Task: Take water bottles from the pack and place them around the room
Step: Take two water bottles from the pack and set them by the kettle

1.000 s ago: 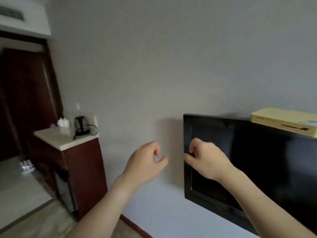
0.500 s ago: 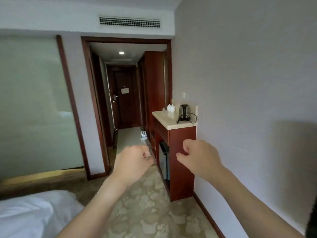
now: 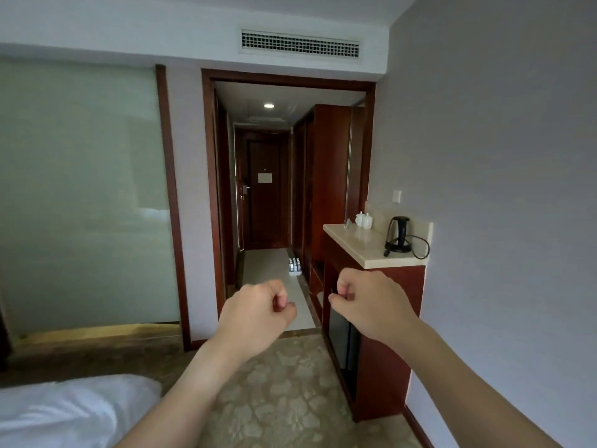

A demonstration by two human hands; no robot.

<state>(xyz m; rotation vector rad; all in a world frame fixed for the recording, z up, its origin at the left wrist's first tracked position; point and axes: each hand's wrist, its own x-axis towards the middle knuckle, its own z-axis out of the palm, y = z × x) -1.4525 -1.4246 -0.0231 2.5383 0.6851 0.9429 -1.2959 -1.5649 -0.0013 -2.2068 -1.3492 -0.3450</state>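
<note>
The pack of water bottles (image 3: 294, 266) stands on the pale hallway floor, far ahead beside the wooden wardrobe. Both my arms are stretched out in front of me at chest height. My left hand (image 3: 256, 316) is curled into a loose fist and holds nothing. My right hand (image 3: 368, 302) is curled the same way, thumb against the fingers, also with nothing in it. Both hands are well short of the pack.
A wooden cabinet with a stone top (image 3: 371, 250) stands against the right wall, carrying a black kettle (image 3: 398, 235) and white cups (image 3: 363, 219). A white bed corner (image 3: 64, 409) lies at lower left. A frosted glass wall (image 3: 80, 189) fills the left; patterned carpet (image 3: 284, 399) leads to the doorway.
The view has swung left from the wall-mounted television to face the hallway, then moved slightly closer. Both hands stayed curled and raised with nothing in them.
</note>
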